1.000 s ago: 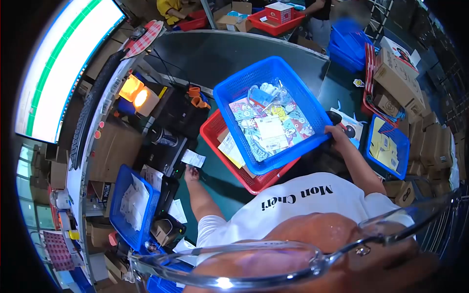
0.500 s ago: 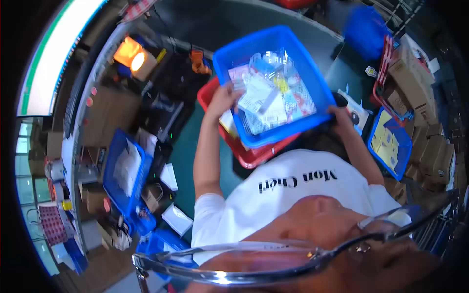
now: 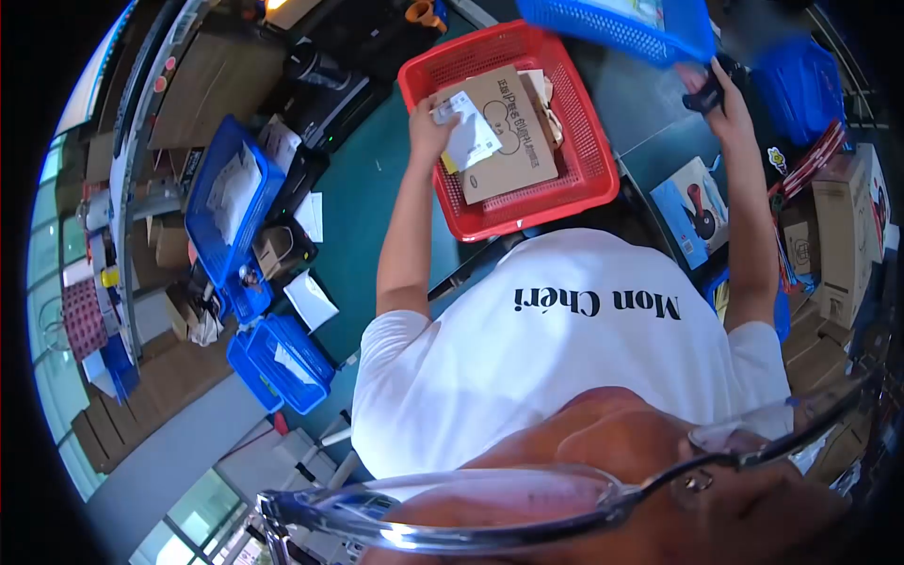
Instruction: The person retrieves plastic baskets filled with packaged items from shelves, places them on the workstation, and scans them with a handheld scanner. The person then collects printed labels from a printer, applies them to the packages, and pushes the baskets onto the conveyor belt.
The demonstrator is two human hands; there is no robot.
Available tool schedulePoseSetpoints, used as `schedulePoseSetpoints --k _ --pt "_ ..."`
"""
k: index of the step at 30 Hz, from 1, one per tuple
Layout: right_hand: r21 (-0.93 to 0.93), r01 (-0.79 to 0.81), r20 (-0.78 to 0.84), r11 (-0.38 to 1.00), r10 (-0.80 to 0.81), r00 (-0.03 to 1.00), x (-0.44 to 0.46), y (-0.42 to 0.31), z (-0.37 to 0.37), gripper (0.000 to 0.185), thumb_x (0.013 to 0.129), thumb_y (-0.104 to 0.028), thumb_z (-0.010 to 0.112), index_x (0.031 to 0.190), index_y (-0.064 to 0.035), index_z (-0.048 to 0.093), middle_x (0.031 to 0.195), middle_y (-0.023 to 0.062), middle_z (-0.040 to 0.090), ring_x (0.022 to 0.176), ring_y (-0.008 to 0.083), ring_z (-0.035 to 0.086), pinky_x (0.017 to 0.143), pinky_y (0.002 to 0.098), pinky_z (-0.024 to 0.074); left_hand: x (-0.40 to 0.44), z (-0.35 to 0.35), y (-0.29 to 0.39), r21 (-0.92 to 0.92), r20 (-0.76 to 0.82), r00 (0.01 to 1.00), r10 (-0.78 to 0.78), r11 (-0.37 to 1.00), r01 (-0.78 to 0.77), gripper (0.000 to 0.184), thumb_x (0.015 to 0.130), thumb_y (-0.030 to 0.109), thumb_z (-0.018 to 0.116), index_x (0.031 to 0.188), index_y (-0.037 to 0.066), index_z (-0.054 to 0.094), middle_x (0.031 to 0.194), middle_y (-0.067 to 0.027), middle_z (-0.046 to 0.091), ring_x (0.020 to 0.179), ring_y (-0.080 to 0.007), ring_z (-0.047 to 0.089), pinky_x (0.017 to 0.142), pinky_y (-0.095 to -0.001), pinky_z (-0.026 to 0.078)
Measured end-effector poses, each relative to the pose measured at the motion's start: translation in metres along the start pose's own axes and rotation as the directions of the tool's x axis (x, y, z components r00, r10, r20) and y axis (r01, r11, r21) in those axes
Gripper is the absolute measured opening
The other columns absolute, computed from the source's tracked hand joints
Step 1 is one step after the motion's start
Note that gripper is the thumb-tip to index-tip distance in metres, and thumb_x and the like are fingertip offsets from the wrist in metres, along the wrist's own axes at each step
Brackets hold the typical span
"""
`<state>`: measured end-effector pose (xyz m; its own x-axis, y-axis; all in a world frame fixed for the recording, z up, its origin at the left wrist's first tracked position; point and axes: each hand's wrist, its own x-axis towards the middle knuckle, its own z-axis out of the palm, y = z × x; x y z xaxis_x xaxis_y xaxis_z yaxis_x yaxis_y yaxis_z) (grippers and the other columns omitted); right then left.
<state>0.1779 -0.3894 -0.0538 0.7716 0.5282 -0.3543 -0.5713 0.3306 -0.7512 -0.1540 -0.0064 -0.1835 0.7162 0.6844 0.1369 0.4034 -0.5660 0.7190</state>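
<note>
My left hand (image 3: 431, 132) pinches a white printed slip (image 3: 474, 139) over a red basket (image 3: 595, 141). Beneath the slip lies a brown cardboard box (image 3: 516, 155) with dark print, flat inside that basket. Some white and pale items (image 3: 551, 104) show along the box's far edge, and a bit of yellow shows under the slip. At the upper right, my right hand (image 3: 731, 105) is at the corner of a blue basket (image 3: 621, 28), which the top of the view cuts off. Right beside those fingers is a blurred black object (image 3: 704, 94) that I cannot make out.
Blue bins (image 3: 226, 212) with papers stand at the left, near a small blue tray (image 3: 282, 363). An orange tape dispenser (image 3: 427, 14) sits at the back. A flat printed box (image 3: 692, 207), cartons (image 3: 847, 240) and another blue container (image 3: 799, 89) are at the right.
The blue basket has moved up and right, off the red basket, uncovering the cardboard box. My left hand has let go of its rim and now holds the slip. My right arm reaches farther out.
</note>
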Motion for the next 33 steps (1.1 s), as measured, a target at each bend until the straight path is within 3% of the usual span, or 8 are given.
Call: schedulePoseSetpoints --k 1,4,5,14,18,25,30,33 --pt "-0.052 -0.053 0.07 0.997 0.057 0.996 0.013 0.003 0.002 0.047 0.094 -0.026 0.059 0.123 0.0093 0.048 0.113 0.0219 0.064 0.098 0.0279 0.066 0.089 0.0345 0.053 -0.003 0.005 0.01 0.186 0.047 0.989 -0.141 0.974 0.13 0.093 0.061 0.032 0.087 0.137 0.003 0.042 0.135 -0.0251 0.046 0.124 -0.0373 0.047 0.1 -0.0453 0.041" --pt "-0.194 -0.171 0.166 0.966 0.204 0.965 0.0 0.031 0.036 0.043 0.093 -0.03 0.061 0.114 0.0071 0.053 0.107 0.0183 0.067 0.087 0.0205 0.067 0.073 0.0261 0.0552 -0.012 0.029 0.022 0.367 -0.018 0.988 -0.154 0.918 0.15 0.128 0.052 0.039 0.091 0.149 0.005 0.016 0.151 -0.0257 0.022 0.137 -0.0373 0.032 0.108 -0.0458 0.034" --pt "-0.335 -0.135 0.174 0.933 0.202 0.964 -0.012 0.047 0.05 0.043 0.093 -0.031 0.062 0.113 0.0056 0.053 0.103 0.0168 0.067 0.083 0.0186 0.067 0.07 0.0255 0.0546 -0.009 0.026 0.039 0.378 0.095 0.931 -0.353 0.878 0.294 0.145 0.045 0.041 0.094 0.151 0.006 0.001 0.155 -0.0251 0.007 0.142 -0.0374 0.022 0.111 -0.0491 0.029" --pt "-0.604 -0.197 0.249 0.772 0.417 0.874 -0.078 0.146 0.088 0.04 0.09 -0.038 0.065 0.105 -0.0039 0.052 0.079 0.0066 0.061 0.064 0.0113 0.058 0.053 0.0256 0.0469 -0.047 0.027 0.051 0.394 0.06 0.969 -0.242 0.897 0.2 0.138 0.047 0.046 0.092 0.15 0.007 0.009 0.155 -0.022 0.011 0.141 -0.0406 0.02 0.109 -0.0548 0.03" --pt "-0.558 -0.153 0.195 0.816 0.308 0.931 -0.077 0.161 0.08 0.036 0.089 -0.035 0.066 0.1 -0.0034 0.054 0.076 0.0054 0.061 0.06 0.0108 0.057 0.052 0.0258 0.0458 -0.069 0.032 0.056 0.368 0.092 0.961 -0.26 0.906 0.21 0.126 0.055 0.031 0.091 0.149 0.007 0.011 0.155 -0.0209 0.012 0.142 -0.0436 0.014 0.11 -0.0557 0.029" --pt "-0.58 -0.121 0.213 0.805 0.294 0.932 -0.078 0.185 0.068 0.031 0.09 -0.028 0.065 0.108 -0.006 0.053 0.074 0.0032 0.06 0.057 0.0088 0.054 0.049 0.0215 0.0433 -0.06 0.053 0.002 0.009 0.001 0.973 -0.23 0.973 0.23 0.131 0.054 0.023 0.092 0.147 -0.003 0.003 0.152 -0.0239 0.02 0.14 -0.0374 0.025 0.112 -0.0447 0.028" --pt "-0.718 -0.101 0.15 0.688 0.294 0.944 -0.07 0.191 0.066 0.036 0.086 -0.026 0.069 0.111 -0.004 0.055 0.094 0.0074 0.063 0.08 0.0127 0.062 0.067 0.0266 0.0492 -0.06 0.058 0.002 -0.149 0.044 0.878 -0.477 0.866 0.478 0.129 0.055 0.021 0.092 0.143 -0.016 0.005 0.14 -0.0259 0.041 0.128 -0.0327 0.044 0.108 -0.0364 0.035" --pt "-0.564 -0.047 0.226 0.824 0.209 0.952 -0.058 0.207 0.077 0.032 0.086 -0.02 0.067 0.113 -0.0045 0.058 0.099 0.0068 0.063 0.088 0.0131 0.06 0.076 0.0287 0.0481 -0.06 0.061 0.011 -0.333 0.04 0.914 -0.403 0.857 0.393 0.099 0.058 0.017 0.09 0.135 -0.008 0.034 0.122 -0.0206 0.058 0.112 -0.0292 0.058 0.096 -0.0367 0.045"
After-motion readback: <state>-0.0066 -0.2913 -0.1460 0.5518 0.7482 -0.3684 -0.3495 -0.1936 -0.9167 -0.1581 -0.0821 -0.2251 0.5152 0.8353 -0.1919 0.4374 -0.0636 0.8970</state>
